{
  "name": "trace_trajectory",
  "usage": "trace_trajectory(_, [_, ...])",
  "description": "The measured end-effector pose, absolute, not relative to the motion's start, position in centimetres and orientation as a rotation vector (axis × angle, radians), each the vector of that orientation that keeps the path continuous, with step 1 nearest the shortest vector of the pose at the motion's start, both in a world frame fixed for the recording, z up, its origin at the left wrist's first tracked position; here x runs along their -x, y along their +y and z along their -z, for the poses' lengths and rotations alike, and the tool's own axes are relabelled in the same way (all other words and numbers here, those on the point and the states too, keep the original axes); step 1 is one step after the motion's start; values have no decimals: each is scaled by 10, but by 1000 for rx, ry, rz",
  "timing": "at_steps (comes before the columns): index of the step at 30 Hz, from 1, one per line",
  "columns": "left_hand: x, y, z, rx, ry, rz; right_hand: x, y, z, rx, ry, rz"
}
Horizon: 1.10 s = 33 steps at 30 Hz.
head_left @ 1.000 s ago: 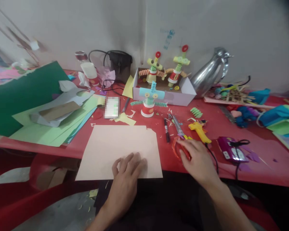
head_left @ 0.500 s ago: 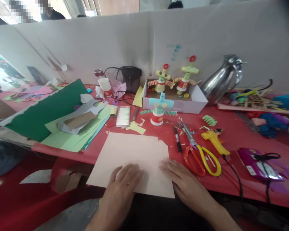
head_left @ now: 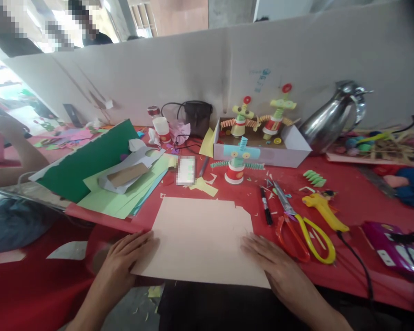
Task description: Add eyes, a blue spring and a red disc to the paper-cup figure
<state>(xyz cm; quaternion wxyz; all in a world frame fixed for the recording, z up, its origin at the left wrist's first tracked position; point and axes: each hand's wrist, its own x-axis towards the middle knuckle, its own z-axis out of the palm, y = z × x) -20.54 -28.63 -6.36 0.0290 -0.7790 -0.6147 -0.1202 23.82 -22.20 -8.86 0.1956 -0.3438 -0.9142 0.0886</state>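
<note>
A pale peach sheet of paper (head_left: 200, 239) lies at the front of the red table, its near edge overhanging. My left hand (head_left: 131, 253) rests on the sheet's left edge, fingers stretched out and its thumb hidden. On the right edge my right hand (head_left: 267, 257) lies with extended fingers flat on the paper. Beyond the sheet stands a paper-cup robot figure (head_left: 235, 168) with a blue head and green folded arms. To the right lie a black marker (head_left: 266, 207), scissors with red and yellow handles (head_left: 305, 234) and a yellow glue gun (head_left: 326, 209).
A white box (head_left: 262, 155) holds two similar figures, beside a metal jug (head_left: 334, 117). Green and white paper sheets (head_left: 124, 179) are piled at left near a green board (head_left: 89, 165). A purple device (head_left: 393, 248) with cables sits at right. Another person's arm (head_left: 17, 147) reaches in at far left.
My left hand has moved from the middle of the sheet out to its left edge. My right hand stays at the right edge. The view has shifted slightly.
</note>
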Motion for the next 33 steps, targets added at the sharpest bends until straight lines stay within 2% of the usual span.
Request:
trace_trajectory(6, [210, -277, 81, 2530, -1875, 785, -238, -224, 80, 1024, -2515, -370])
trace_trajectory(11, [209, -266, 93, 2582, -1824, 856, -239, -223, 81, 998, -2466, -338])
trace_trajectory(17, [196, -265, 83, 2538, -1900, 931, -240, -223, 84, 997, -2380, -354])
trace_trajectory(20, [189, -263, 79, 2470, -1988, 1081, -239, -222, 83, 999, -2308, -401])
trace_trajectory(24, [177, -254, 77, 2184, -2312, 1308, -228, -220, 77, 1125, -2074, -482])
trace_trajectory(29, [151, -235, 67, 1362, -2916, 1348, -206, -209, 70, 1525, -1889, -424])
trace_trajectory(33, [143, -225, 66, 1289, -2954, 1296, -195, -196, 70, 1728, -1843, -394])
